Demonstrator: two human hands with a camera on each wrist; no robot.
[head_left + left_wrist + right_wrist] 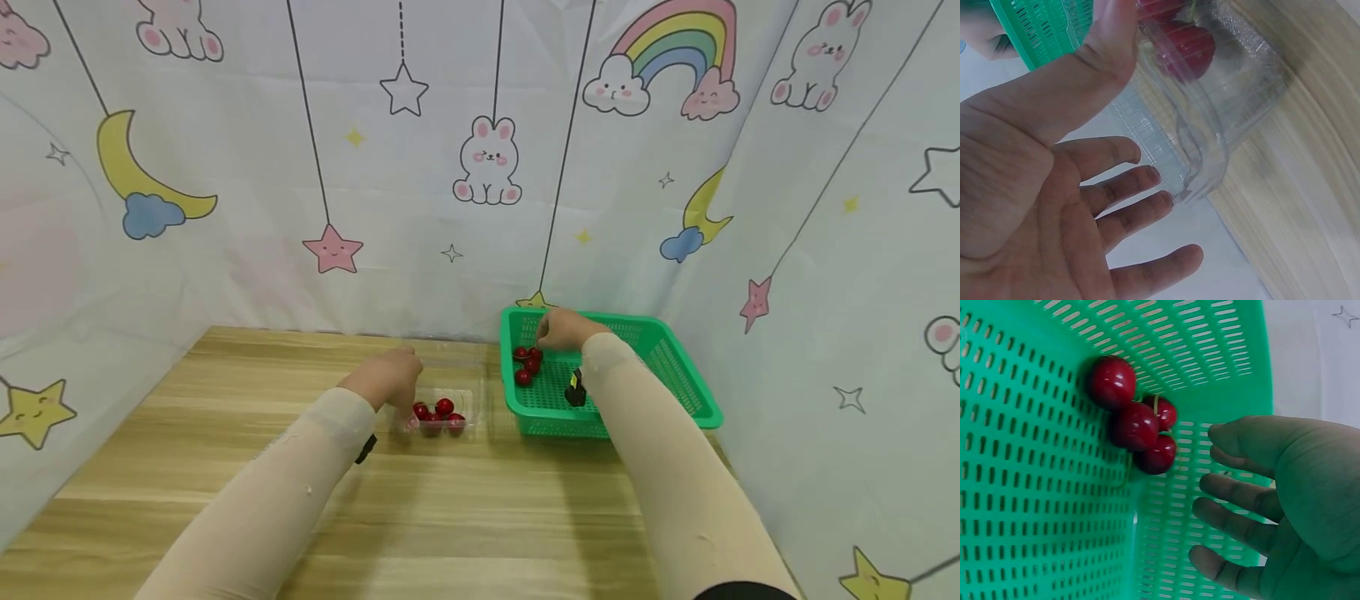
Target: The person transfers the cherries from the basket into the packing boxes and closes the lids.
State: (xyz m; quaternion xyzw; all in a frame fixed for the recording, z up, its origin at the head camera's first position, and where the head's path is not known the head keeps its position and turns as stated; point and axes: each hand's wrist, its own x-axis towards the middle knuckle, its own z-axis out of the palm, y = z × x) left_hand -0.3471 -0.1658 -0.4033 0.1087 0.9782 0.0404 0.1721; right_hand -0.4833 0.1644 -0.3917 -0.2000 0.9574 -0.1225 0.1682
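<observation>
My left hand is at the left side of a clear plastic box that holds several red cherries. In the left wrist view the thumb lies against the box near the cherries, and the other fingers are spread loosely beside its clear lid. My right hand is inside the green basket near its back left. Its fingers are apart with nothing between them, beside several cherries with thin stems clustered in the basket's corner.
The box and basket stand side by side on a wood-grain table, the basket on the right. A white printed curtain hangs behind and along the sides. Slotted walls rise around the basket's floor.
</observation>
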